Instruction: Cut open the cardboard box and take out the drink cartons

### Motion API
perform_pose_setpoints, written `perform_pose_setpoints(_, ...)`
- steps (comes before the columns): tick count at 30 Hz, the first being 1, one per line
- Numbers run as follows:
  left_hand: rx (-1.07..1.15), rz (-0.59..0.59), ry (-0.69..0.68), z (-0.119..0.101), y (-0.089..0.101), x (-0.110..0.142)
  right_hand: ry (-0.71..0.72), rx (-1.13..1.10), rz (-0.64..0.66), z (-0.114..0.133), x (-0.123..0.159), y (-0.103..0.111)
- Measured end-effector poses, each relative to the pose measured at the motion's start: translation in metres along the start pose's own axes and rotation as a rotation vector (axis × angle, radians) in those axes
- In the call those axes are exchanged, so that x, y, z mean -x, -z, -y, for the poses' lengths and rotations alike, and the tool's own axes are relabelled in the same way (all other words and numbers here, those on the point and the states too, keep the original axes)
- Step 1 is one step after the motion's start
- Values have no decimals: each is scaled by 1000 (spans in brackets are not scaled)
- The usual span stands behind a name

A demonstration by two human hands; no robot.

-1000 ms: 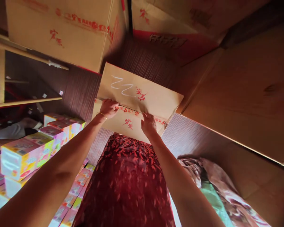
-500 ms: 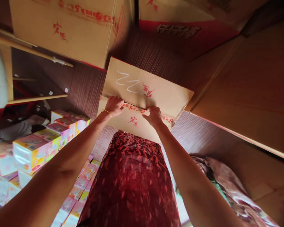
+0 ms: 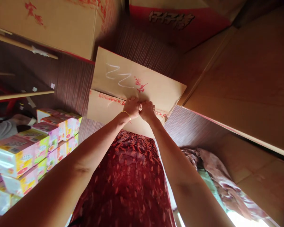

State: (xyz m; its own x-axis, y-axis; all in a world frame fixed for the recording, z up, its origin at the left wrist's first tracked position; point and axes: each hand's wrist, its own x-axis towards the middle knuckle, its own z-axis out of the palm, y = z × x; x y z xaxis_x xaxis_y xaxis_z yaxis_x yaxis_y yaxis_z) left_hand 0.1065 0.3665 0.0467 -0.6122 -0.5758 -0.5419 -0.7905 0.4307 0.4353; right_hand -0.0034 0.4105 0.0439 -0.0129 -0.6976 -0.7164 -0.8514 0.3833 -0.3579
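Beyond a red patterned garment (image 3: 130,176), a person's left hand (image 3: 132,107) and right hand (image 3: 147,111) sit side by side, fingers curled, at the middle seam of a cardboard carton (image 3: 113,74) on the floor (image 3: 85,129); whether they pinch it is unclear. Large cartons (image 3: 61,28) stand farther off.

A carton (image 3: 142,74) lies at the centre, on what seems to be the floor (image 3: 142,47). From it, one large box (image 3: 61,28) stands at eleven o'clock, another (image 3: 177,28) at one, and a third (image 3: 246,88) at three. Bundled cloth (image 3: 217,176) lies towards five, the wearer's garment (image 3: 132,176) at six, stacked packs (image 3: 38,148) at eight, a wooden bar (image 3: 21,95) at nine.
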Motion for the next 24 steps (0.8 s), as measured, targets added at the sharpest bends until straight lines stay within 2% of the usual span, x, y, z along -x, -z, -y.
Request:
perform_pose_setpoints(3,-114,125,19,-3,7,-10,39,-110,-69,-29,10,9)
perform_pose_setpoints(6,-170,199,26,-7,14,-12,-104,-89,-206,-70,12,24)
perform_pose_setpoints(9,-162,246,49,-12,19,-12,-219,-14,-197,-99,-1,37)
perform_pose_setpoints(11,-171,288,64,-14,21,-14,-233,10,-145,-104,-13,43)
perform_pose_setpoints(14,-195,295,85,-18,18,-19,-277,23,-96,-95,-26,50)
perform_pose_setpoints(21,-171,213,76,-25,4,-24,-333,28,-9,-86,-34,60)
perform_pose_setpoints(24,-145,257,97,-29,4,-26,-357,35,3,-88,-40,58)
